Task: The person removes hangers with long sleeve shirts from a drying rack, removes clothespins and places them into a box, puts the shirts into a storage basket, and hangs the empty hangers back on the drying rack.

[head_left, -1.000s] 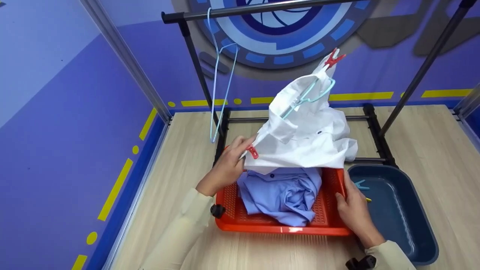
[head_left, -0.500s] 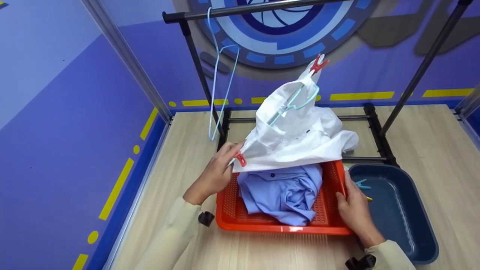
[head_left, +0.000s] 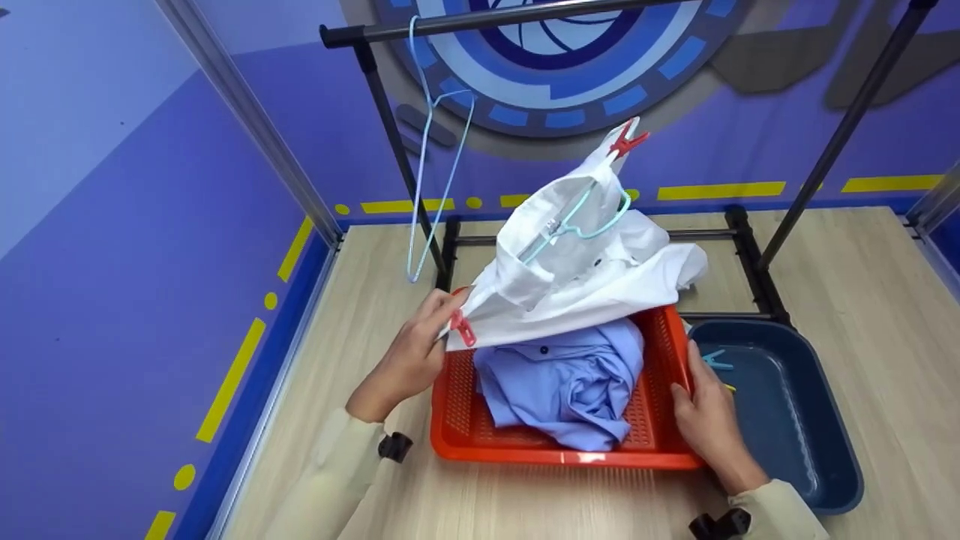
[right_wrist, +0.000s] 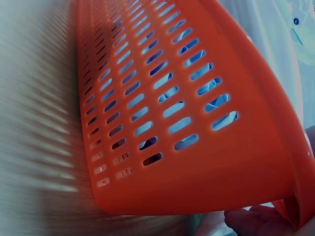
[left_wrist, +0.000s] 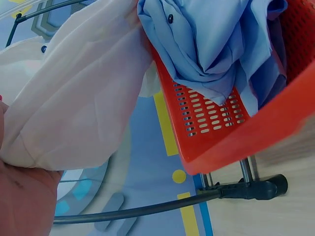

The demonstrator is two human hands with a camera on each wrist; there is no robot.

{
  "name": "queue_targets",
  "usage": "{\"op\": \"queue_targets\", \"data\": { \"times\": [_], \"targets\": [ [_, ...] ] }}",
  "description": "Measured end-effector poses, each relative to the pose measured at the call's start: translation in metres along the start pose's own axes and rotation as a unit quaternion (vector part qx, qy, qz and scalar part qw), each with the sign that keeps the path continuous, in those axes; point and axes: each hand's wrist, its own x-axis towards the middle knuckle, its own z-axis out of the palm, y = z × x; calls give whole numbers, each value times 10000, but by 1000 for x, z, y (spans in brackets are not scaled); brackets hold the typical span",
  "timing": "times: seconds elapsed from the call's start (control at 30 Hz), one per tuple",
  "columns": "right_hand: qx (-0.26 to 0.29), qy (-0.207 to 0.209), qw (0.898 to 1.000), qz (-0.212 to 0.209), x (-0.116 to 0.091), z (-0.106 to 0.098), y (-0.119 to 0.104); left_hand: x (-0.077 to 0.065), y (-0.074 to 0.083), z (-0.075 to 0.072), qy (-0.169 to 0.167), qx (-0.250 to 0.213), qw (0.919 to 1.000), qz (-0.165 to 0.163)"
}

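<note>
Where the left hand [head_left: 409,352] pinches: a corner of the white shirt [head_left: 585,296], beside a red clip [head_left: 464,330], cloth spreading rightward from that hand.
Right hand [head_left: 709,412]: grips the red basket [head_left: 510,454] by its side.
Shirt's feel: probably light, limp; the hanger [head_left: 589,237] should offer firmer hold.

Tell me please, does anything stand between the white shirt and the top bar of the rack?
Nothing visible does, in the head view. The blue hanger hangs at the left end of the top bar, left of most of the white shirt.
</note>
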Motion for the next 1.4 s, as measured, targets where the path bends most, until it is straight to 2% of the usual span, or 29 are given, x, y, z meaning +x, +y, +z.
{"op": "queue_targets", "data": {
  "times": [0.23, 0.43, 0.7, 0.9, 1.17, 1.4],
  "targets": [
    [-1, 36, 10000, 14, -2, 1, 1, -8, 2, -5, -27, 83, 10000, -6],
    [82, -18, 9999, 133, -2, 1, 2, -17, -1, -10, 124, 252, 9995, 125],
    [5, 65, 10000, 72, -2, 3, 5, -31, -5, -15, 238, 489, 9985, -104],
    [79, -49, 9997, 230, -3, 3, 6, -38, -4, -14, 123, 624, 9980, -59],
    [45, 113, 9993, 356, -2, 3, 6, -39, -3, -8, -39, 710, 9973, 172],
    [100, 141, 9981, 586, -4, -1, 6, -40, -1, -4, -185, 802, 9965, 174]
  ]
}}
